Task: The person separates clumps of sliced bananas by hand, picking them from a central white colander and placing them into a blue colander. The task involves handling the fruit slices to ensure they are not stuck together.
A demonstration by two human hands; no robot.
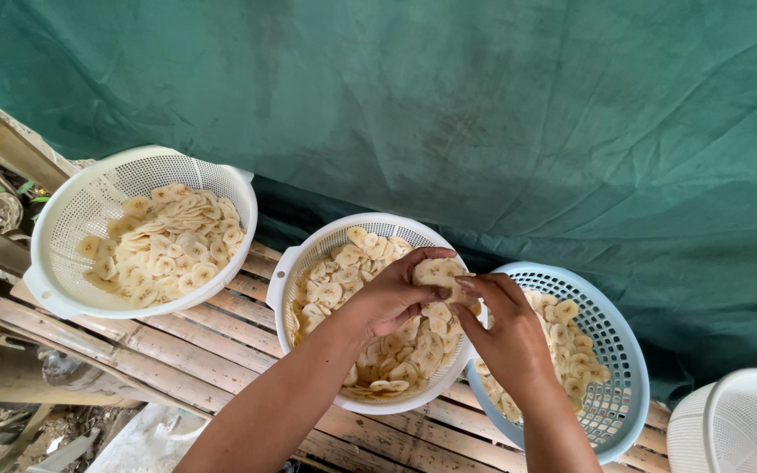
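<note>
1. Banana slices (438,273), a small pale stack of them, sit pinched between your 2 hands just right of the frame's centre, above the rim where 2 baskets meet.
2. Your left hand (393,296) curls its fingers over the top of the stack, closed on it from the left.
3. Your right hand (508,337) grips the same stack from the right, thumb and fingertips pressed on its edge.
4. Below your hands, the middle white basket (284,270) holds more loose slices.
5. The blue basket (628,350), lower right, touches the white one and also holds slices.
6. A second white basket (63,219), at left, is heaped with slices and stands apart.
7. All 3 rest on a slatted bamboo bench (212,346); a green tarp (501,105) fills the upper frame.
</note>
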